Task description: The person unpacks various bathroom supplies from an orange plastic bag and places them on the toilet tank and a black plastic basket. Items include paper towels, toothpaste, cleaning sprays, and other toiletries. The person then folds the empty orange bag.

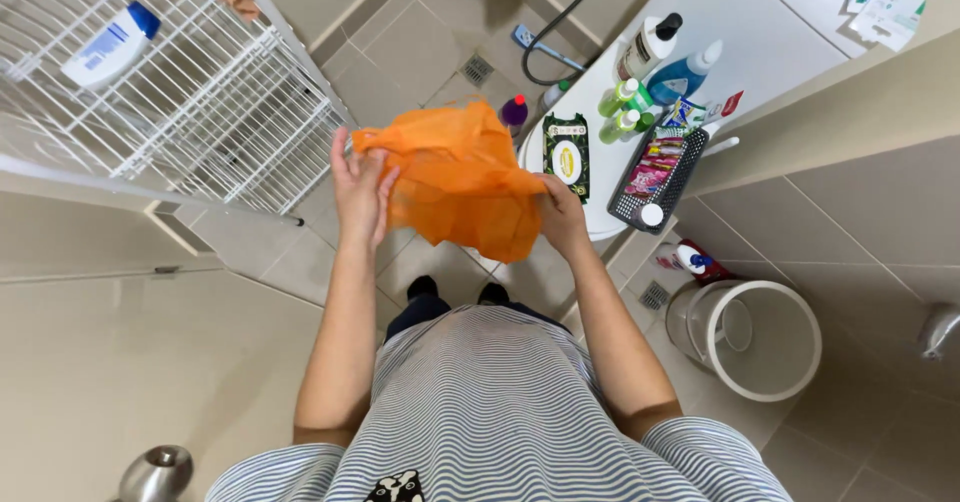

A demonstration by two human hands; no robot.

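An orange plastic bag (460,177) hangs crumpled in front of my body, held up at chest height over the tiled floor. My left hand (362,190) grips its left edge, fingers spread along the plastic. Gripping the right edge is my right hand (562,217), partly hidden behind the bag's folds. The bag's mouth is not clearly visible. Below the bag I see my striped shirt and my dark shoes on the floor.
A white wire rack (215,102) with a white-and-blue bottle (108,44) stands at left. A white counter (720,22) at right holds bottles, a wipes pack (566,157) and a black basket (660,180). A white bucket (762,340) sits on the floor at right.
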